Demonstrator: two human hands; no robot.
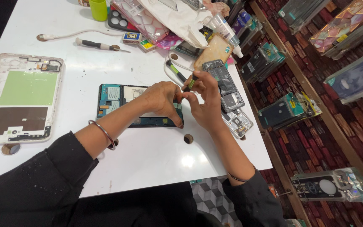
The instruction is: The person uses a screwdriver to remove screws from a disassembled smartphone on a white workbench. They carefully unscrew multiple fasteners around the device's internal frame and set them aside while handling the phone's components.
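Hands: left hand (162,101) pressing opened tablet (116,101) | right hand (204,101) gripping green-tipped screwdriver (191,82) | green cup (98,9) contents unseen

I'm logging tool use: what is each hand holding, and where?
Right hand pinches a green-handled screwdriver by its shaft. Left hand rests on the opened tablet.

Hidden under the left hand (161,100): right end of the opened blue-framed tablet (118,101). Green-handled screwdriver (191,82) tip lost between right hand (206,102) fingers. Far left of both, white tablet back cover (19,98) cut by the edge.
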